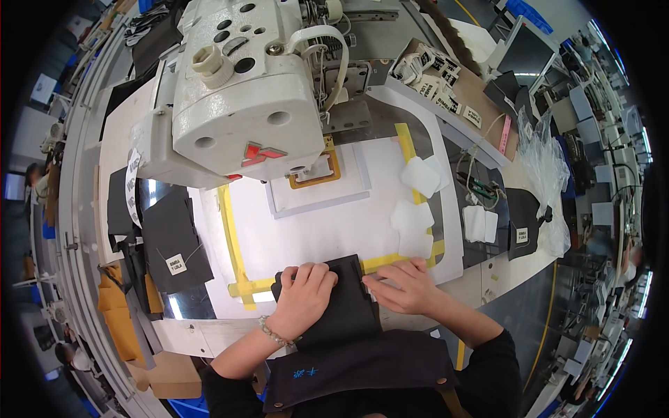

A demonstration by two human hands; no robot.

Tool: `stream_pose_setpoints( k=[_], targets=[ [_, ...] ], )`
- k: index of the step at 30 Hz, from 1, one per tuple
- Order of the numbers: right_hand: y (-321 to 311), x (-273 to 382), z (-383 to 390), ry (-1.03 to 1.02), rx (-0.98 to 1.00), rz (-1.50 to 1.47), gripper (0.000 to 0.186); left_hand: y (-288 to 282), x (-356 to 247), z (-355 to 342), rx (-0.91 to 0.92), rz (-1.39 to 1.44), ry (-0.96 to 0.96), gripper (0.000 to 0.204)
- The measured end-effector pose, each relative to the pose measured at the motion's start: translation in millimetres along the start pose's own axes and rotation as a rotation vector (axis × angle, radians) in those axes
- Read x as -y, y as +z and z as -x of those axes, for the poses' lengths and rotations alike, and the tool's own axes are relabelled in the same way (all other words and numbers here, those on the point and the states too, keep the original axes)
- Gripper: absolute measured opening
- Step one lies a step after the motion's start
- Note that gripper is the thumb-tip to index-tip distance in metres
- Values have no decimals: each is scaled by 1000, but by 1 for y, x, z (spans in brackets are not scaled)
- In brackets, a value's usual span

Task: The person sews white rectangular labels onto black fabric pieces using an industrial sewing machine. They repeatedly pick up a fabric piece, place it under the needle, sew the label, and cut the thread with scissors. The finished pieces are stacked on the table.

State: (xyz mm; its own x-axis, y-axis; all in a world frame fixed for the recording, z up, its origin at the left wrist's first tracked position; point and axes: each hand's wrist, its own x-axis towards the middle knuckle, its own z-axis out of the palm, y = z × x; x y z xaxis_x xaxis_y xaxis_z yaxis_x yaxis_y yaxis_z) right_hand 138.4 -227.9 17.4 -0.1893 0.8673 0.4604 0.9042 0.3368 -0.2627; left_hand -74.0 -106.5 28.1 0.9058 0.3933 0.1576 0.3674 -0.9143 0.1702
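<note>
My left hand lies flat, fingers curled, on a black fabric piece at the near edge of the white work plate. A bead bracelet circles that wrist. My right hand rests on the fabric's right edge, fingers spread and pressing it down. The fabric runs from the plate down toward my lap. Beyond it stands the white sewing machine head, with an orange-framed clamp under the needle area.
Yellow tape borders the plate. White foam pads sit at its right side. Black fabric pieces with a white label lie to the left. A box of labels stands at the back right.
</note>
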Motion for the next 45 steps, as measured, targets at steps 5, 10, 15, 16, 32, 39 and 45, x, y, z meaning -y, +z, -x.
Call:
stream_pose_setpoints(
  k=[5,10,15,16,32,39,45],
  targets=[
    [1,0,-2,30,-13,-31,32,-5,1,-1,-9,87,-45,21],
    [-1,-3,-10,28,48,-33,36,-10,2,-2,16,40,-4,21],
    [0,-8,-11,25,54,-34,36,-4,0,0,14,-82,41,23],
    [-1,-9,-13,13,52,-30,34,-2,0,2,-7,-95,46,24],
    [-30,17,-33,322,213,-839,53,-17,14,-12,-462,-328,170,10],
    [-32,-20,-37,559,164,-694,64,-10,-9,-59,-412,42,201,38],
    [-31,-86,-31,934,-162,-1158,69,16,4,-109,-287,-30,385,39]
  ],
)
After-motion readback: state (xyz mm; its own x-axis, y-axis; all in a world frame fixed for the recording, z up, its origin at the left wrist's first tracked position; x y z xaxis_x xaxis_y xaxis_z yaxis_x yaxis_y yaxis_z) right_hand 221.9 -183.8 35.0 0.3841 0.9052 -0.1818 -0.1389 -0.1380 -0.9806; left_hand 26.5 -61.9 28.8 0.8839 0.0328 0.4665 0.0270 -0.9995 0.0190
